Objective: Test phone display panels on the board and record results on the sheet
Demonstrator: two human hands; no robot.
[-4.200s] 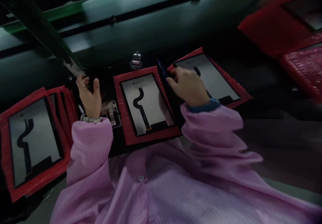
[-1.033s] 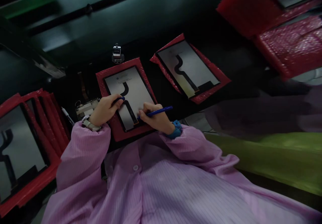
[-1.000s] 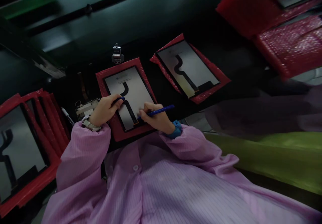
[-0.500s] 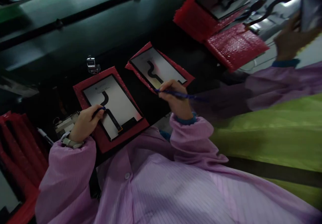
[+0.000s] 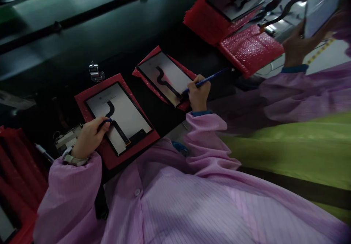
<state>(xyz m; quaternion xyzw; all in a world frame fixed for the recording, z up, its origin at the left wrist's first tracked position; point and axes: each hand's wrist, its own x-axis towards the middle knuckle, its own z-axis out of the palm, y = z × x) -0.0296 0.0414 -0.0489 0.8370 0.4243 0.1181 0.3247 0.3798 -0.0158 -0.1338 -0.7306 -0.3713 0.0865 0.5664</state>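
My left hand (image 5: pixel 90 136) is closed, thumb and fingers pinching a small dark-blue piece (image 5: pixel 106 120), mostly hidden, over the left edge of a display panel (image 5: pixel 130 110). A black flex cable (image 5: pixel 120 130) lies across that panel, which rests on a red bubble-wrap bag (image 5: pixel 82 99). Wrapped round a blue pen (image 5: pixel 214 76), my right hand (image 5: pixel 199 95) is at the near right end of a second display panel (image 5: pixel 175 70). The pen points down and left, close to the end of this panel's curved black flex cable (image 5: pixel 161 77); contact cannot be made out.
A small chrome device (image 5: pixel 95 73) stands behind the left panel. Red bags (image 5: pixel 19 163) stand upright at left, beside a white pen (image 5: pixel 44 152). At right, a co-worker's hand (image 5: pixel 297 46) holds another panel (image 5: pixel 320 12) near a red bag stack (image 5: pixel 204 25).
My right hand has moved right and slightly up, and the pen now slants up to the right. My left hand keeps its pinch. The co-worker's panel has come further into view.
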